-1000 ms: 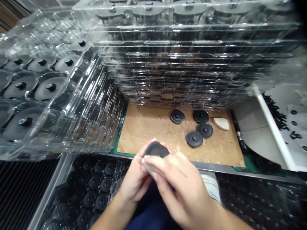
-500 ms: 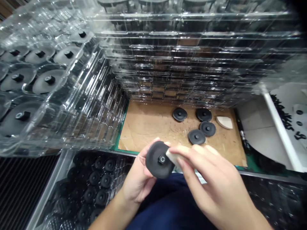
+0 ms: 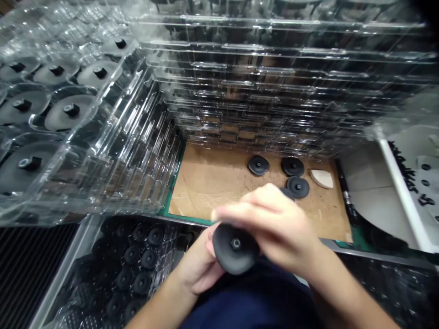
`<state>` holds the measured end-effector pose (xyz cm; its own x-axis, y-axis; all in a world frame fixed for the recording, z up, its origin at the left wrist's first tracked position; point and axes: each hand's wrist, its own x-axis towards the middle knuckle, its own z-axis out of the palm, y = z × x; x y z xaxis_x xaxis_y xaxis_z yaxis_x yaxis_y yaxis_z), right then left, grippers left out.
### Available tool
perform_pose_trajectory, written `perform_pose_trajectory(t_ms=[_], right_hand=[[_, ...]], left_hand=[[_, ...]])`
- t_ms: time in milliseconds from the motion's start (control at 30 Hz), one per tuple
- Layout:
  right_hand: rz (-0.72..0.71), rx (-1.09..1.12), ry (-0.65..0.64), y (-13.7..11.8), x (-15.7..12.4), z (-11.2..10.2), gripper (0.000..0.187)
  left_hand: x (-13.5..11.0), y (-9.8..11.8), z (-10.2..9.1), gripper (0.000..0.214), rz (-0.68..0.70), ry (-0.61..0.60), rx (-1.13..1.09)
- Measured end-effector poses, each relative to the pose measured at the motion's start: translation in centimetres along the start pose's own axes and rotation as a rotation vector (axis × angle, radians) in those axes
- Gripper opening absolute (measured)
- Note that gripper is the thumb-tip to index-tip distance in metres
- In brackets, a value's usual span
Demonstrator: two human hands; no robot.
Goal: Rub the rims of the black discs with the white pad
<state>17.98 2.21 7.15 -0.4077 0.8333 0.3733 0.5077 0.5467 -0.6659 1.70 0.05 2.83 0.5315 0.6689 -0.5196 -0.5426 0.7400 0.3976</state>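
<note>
At the near edge of the worktop, just past the dark blue cloth of the lap, I have a black disc held up off the surface, its short post facing the camera. The left hand gives me the steady grip: thumb and fingers pinch the disc by its left edge. The right hand reaches over the far right rim, its fingers close together and blurred; their undersides are hidden, so I cannot tell whether they pinch anything.

To do this well, I judge I should keep the left pinch firm but out on the edge, clear of the post, and let the right fingers follow the curve with light, even pressure. Turning the disc should serve better than bending the right wrist around it. A hard push at the far rim could tip it loose.

As for pose, my left forearm rises from the near left, the palm turned inward. The right comes in from the near right, back of the hand up, knuckles raised, fingertips pointing left.

Beyond the hands, a cardboard sheet carries four more discs, one partly covered by the right hand. A pale wedge lies to their right. On the far side stand stacked clear trays.
</note>
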Motion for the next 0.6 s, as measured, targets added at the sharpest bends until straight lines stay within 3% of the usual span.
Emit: perform_pose_trajectory(t_ms=[100, 167, 367, 467, 600], right_hand=[[0.329, -0.032, 0.074, 2.3, -1.2, 0.3, 0.023], [0.475, -0.007, 0.075, 3.7, -2.9, 1.8, 0.023], [0.468, 0.037, 0.034, 5.8, -7.7, 8.2, 0.026], [0.503, 0.027, 0.093, 5.1, -7.0, 7.2, 0.026], [0.465, -0.005, 0.223, 1.1, -3.3, 2.5, 0.023]], left_hand=[[-0.1, 0.1, -0.6, 0.039, -0.031, -0.113, -0.125], [-0.2, 0.4, -0.8, 0.043, -0.011, -0.169, -0.172], [-0.1, 0.8, -0.9, 0.041, 0.02, -0.196, -0.178], [-0.1, 0.9, -0.8, 0.046, 0.016, -0.188, -0.142], [-0.1, 1.1, -0.1, 0.035, -0.018, -0.117, -0.037]])
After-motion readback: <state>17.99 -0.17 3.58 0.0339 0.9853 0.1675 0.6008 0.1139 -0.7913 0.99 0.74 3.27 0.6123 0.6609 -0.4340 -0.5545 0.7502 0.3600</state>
